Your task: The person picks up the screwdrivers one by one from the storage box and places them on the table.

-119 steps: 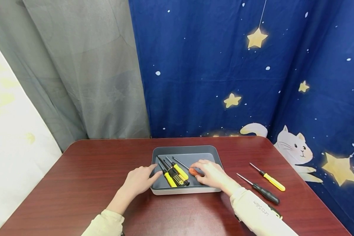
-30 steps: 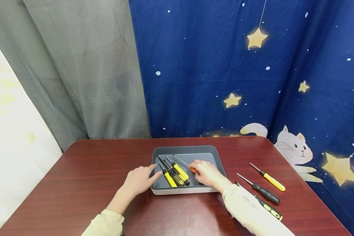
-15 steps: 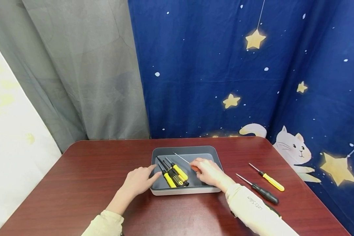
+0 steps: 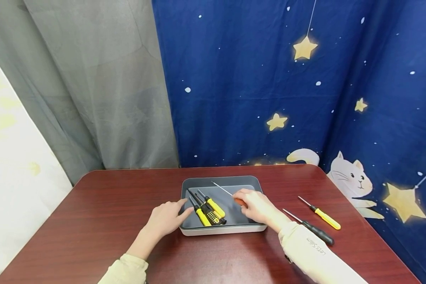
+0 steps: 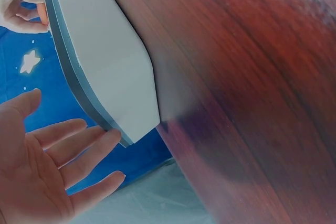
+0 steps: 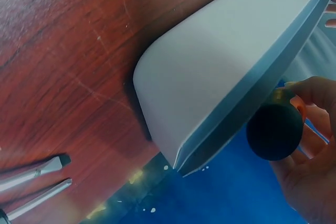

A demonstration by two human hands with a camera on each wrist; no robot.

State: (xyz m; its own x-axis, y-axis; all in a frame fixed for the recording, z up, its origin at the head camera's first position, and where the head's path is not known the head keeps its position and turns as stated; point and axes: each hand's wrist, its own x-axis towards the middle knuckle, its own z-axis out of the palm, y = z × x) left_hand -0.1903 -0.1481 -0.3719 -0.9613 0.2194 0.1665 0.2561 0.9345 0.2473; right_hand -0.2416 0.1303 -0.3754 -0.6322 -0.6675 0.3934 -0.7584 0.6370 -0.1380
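In the head view, my right hand (image 4: 255, 206) grips an orange-handled screwdriver (image 4: 240, 202) above the right half of a grey tray (image 4: 223, 231) with a pale outside. Its thin shaft points up and left, toward the tray's back wall. The black round butt (image 6: 275, 131) of the handle shows in the right wrist view. My left hand (image 4: 165, 218), fingers loosely extended, touches the left rim of the tray; its fingertips meet the rim in the left wrist view. Several screwdrivers lie together in the tray's left half, among them a yellow one (image 4: 216, 207) and a yellow-dotted black one (image 4: 212, 217).
Right of the tray, a black-handled screwdriver (image 4: 317, 232) and a yellow-handled screwdriver (image 4: 327, 219) lie on the reddish-brown table (image 4: 120, 197). My right sleeve (image 4: 316, 254) covers part of the table there. Curtains hang behind the table.
My right hand has closed round the orange screwdriver's handle, which lay in the tray. The screwdriver has since risen and shifted slightly right. My left hand stays at the rim.
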